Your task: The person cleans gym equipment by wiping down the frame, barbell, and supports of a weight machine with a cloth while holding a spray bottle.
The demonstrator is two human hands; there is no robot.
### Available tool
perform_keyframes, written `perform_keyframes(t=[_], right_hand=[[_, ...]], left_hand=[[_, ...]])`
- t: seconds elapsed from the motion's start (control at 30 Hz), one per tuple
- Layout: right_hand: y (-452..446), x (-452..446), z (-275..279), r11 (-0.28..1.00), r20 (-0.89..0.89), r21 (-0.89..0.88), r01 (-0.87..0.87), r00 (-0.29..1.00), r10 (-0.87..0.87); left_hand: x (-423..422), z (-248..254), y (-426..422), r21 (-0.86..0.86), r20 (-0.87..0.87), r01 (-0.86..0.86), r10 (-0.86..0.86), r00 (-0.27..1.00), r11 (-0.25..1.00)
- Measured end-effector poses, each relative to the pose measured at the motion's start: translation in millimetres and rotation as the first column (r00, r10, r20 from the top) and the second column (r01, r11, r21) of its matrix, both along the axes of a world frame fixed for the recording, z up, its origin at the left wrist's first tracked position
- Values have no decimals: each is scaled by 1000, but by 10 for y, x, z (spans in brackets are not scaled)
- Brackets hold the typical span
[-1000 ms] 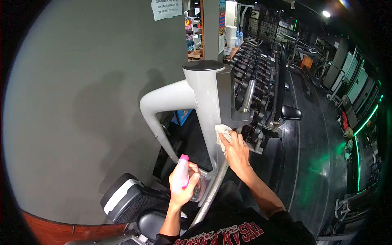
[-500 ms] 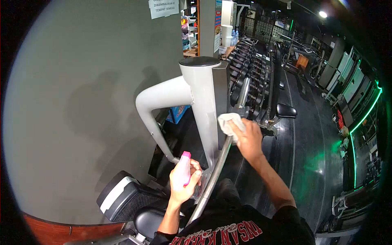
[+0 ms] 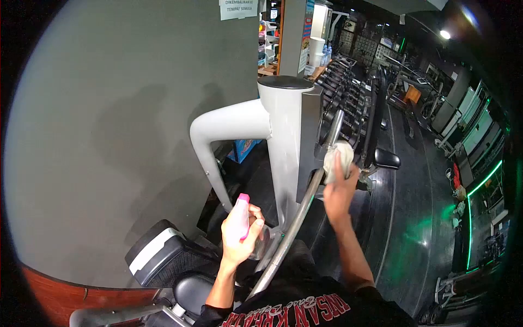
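Observation:
My left hand (image 3: 238, 240) is wrapped round a spray bottle (image 3: 240, 218) with a pink and white top and a clear body, held low in front of me. My right hand (image 3: 340, 191), slightly blurred, presses a whitish cloth (image 3: 339, 159) around the upper part of the machine, by the metal peg (image 3: 336, 126) and the top end of a long steel bar (image 3: 291, 231). The bar slants down toward my body. Left of the cloth stands the white machine post (image 3: 284, 136) with its black cap and bent side tube.
A grey wall (image 3: 109, 109) fills the left side. Black padded seats (image 3: 193, 291) are at the lower left. A dumbbell rack (image 3: 348, 92) runs away behind the post, and a dark floor (image 3: 397, 218) stretches along the right.
My right hand has moved with the cloth from the lower post up and rightward to the peg and bar end. My left hand still holds the bottle, and the view has shifted slightly.

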State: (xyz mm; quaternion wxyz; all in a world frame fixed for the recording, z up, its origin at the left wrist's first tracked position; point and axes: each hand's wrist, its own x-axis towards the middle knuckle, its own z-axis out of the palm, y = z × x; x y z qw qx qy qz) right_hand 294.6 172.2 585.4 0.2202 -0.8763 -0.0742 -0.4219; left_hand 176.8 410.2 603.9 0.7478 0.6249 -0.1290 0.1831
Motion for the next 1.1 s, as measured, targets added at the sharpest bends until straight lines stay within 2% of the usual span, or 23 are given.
perform_keyframes(t=[0.03,0.1,0.27,0.43,0.5,0.57,0.63,0.7,0.8,0.83,0.9,0.97,1.03,1.1], right_hand=[[82,-26,-66,997,-13,-83,-9,1000,7],[206,5,-191,990,42,4,-140,989,140],[207,-83,-167,978,-41,89,-190,980,194],[273,-279,-300,933,11,179,-311,949,315],[311,-342,-336,901,29,310,-303,950,310],[277,-355,-356,898,35,315,-306,950,312],[239,-368,-332,896,116,297,-330,944,309],[226,-376,-279,906,120,277,-319,947,297],[241,-380,-181,872,160,349,-344,938,306],[252,-375,-158,871,161,345,-350,936,313],[268,-369,-95,843,236,348,-410,909,345],[302,-363,-11,857,245,325,-400,911,332],[338,-308,99,876,285,248,-413,896,341],[323,-175,200,891,332,190,-413,881,337]], left_hand=[[7,0,-7,0,5,-7,7,1000,1000],[26,-3,10,81,53,-86,82,995,993],[31,21,5,69,29,-118,116,993,991],[99,-2,7,180,30,-93,89,996,979],[128,-20,5,165,47,-129,123,991,978],[144,-38,18,152,62,-159,151,986,975],[154,-68,35,84,-42,-229,233,972,970],[202,-199,132,62,-103,-228,233,967,972],[294,-308,253,205,98,-350,337,937,914],[301,-330,288,201,98,-356,343,934,912],[302,-347,343,94,-64,-346,353,933,933],[330,-351,385,119,-8,-405,408,913,907],[308,-256,404,-102,-136,-415,401,906,904],[328,-310,453,-143,-113,-445,432,895,884]])
